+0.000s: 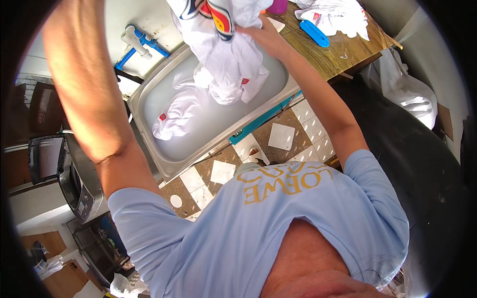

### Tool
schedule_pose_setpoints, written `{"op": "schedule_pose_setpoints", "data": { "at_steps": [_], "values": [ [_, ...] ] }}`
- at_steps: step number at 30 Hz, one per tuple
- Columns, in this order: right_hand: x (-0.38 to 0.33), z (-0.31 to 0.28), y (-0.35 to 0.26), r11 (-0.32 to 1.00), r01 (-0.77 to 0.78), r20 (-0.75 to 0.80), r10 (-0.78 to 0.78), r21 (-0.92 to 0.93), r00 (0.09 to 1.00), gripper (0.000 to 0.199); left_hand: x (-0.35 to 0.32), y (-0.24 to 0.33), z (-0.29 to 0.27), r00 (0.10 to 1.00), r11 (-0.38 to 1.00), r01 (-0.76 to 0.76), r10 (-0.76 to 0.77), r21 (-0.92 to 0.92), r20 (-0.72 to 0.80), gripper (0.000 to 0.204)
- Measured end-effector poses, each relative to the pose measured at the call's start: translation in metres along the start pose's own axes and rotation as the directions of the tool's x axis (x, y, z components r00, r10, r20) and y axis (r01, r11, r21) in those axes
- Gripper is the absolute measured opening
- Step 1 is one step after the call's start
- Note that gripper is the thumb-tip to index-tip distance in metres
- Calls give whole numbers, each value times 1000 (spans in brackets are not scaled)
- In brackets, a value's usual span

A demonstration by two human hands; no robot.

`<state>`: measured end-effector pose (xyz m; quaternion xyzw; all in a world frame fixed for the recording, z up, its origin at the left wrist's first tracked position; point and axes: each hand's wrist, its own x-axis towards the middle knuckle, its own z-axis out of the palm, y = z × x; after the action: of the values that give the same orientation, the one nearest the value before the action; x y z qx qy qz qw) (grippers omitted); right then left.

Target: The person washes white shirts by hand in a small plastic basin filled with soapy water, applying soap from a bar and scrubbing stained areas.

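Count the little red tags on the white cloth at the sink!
2 that I can see: one red tag is on white cloth toward the left of the sink, another red tag is on white cloth below the right hand. Folds may hide more.

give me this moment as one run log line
right hand: holding white cloth; left hand: out of view; sink: cloudy water, cloth in it; table: white clothes, blue item
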<state>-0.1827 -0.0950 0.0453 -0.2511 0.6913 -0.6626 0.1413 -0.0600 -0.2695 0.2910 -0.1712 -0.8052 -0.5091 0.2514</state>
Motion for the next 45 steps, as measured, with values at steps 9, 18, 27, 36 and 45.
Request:
{"op": "schedule_pose_setpoints", "data": {
  "at_steps": [9, 18, 27, 36, 45],
  "values": [
    [23, 51, 98, 780, 178, 110, -139, -600, 984, 65, -145, -313, 107, 826, 853, 440, -507, -281, -246, 16],
    [28, 79, 223, 375, 336, 221, -318, -864, 922, 51, -202, -408, 147, 867, 881, 438, -362, 176, -343, 23],
    [38, 69, 239, 380, 226, 440, 717, -897, 541, 35, -219, -448, 153, 414, 370, 898, -894, 237, -172, 27],
    [97, -43, 114, 645, 317, 367, -60, -695, 928, 26, -191, -384, 115, 405, 284, 693, -914, -663, 32, 27],
    [124, -129, 164, 71, 268, 257, -141, -961, 956, 53, -201, -329, 122, 650, 396, 411, -759, -821, -40, 35]
  ]
}}
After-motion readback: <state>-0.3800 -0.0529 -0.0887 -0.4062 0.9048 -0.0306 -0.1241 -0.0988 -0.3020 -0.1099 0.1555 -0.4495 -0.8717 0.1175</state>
